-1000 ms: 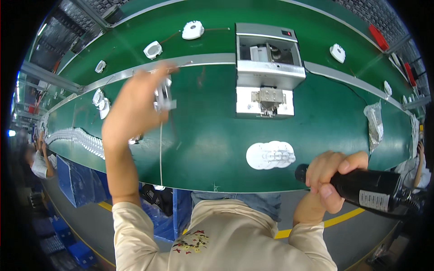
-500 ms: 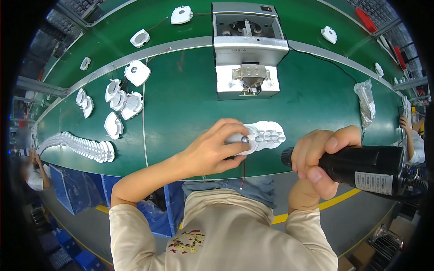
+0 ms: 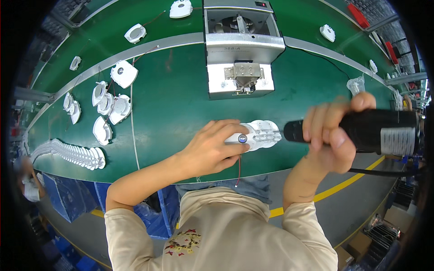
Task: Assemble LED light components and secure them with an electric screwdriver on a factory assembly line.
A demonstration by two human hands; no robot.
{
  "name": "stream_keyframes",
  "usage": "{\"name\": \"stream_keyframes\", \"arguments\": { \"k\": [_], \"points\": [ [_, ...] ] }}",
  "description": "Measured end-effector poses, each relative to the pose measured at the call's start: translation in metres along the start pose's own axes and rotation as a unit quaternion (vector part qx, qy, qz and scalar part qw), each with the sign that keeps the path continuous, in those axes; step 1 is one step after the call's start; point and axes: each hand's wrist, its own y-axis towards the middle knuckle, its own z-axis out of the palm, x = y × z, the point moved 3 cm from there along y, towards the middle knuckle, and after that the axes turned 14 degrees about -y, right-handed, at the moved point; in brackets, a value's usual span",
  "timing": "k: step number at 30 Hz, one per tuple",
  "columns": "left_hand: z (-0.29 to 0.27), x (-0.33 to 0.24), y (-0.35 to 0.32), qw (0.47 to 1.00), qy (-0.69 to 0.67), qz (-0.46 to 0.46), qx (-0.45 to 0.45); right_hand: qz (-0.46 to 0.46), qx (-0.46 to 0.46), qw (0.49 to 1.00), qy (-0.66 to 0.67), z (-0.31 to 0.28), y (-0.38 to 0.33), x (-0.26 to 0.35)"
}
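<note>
My left hand [image 3: 216, 145] rests on the green table and pinches a small white part with a dark round lens [image 3: 240, 139] and a red wire trailing off the table's near edge. That part sits against a white ribbed fixture [image 3: 263, 133]. My right hand [image 3: 333, 135] grips a thick black electric screwdriver [image 3: 367, 132] held level, its tip pointing left toward the fixture, a short way from it. A black cable hangs from the tool at the right.
A grey metal screw feeder machine [image 3: 242, 49] stands behind the fixture. White round housings with wires [image 3: 111, 103] lie at the left, and a long row of stacked white parts [image 3: 68, 152] curves along the near-left edge. More white parts [image 3: 135, 32] sit on the far belt.
My left hand came down from the raised position at the left onto the fixture with a small white part. My right hand lifted the screwdriver and swung it toward the fixture.
</note>
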Motion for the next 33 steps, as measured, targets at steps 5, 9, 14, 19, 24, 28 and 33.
{"name": "stream_keyframes", "arguments": {
  "k": [5, 9, 14, 19, 24, 28, 33],
  "points": [
    [0.007, 0.003, 0.005, 1.0, 0.01, 0.014, -0.023, -0.041, 0.005, 0.998, -0.037, 0.026, 0.032, -0.021],
    [0.0, 0.003, -0.002, 1.0, 0.02, 0.003, -0.005, -0.035, -0.034, 0.997, -0.067, 0.044, 0.051, -0.031],
    [-0.008, 0.004, -0.01, 1.0, 0.011, -0.003, -0.013, -0.023, -0.042, 0.995, -0.092, 0.047, 0.062, -0.046],
    [-0.007, 0.008, -0.015, 0.999, -0.002, -0.008, -0.031, -0.007, 0.014, 0.992, -0.124, 0.053, 0.066, -0.055],
    [-0.006, 0.01, -0.017, 0.998, -0.019, 0.007, -0.068, 0.018, 0.025, 0.999, -0.044, 0.053, 0.031, -0.042],
    [-0.006, 0.01, -0.017, 0.997, -0.025, 0.006, -0.068, 0.066, 0.016, 0.996, -0.055, 0.056, 0.002, -0.032],
    [-0.008, 0.009, -0.016, 0.998, -0.023, 0.0, -0.064, 0.083, 0.029, 0.995, -0.055, 0.056, -0.011, -0.04]
  ]
}}
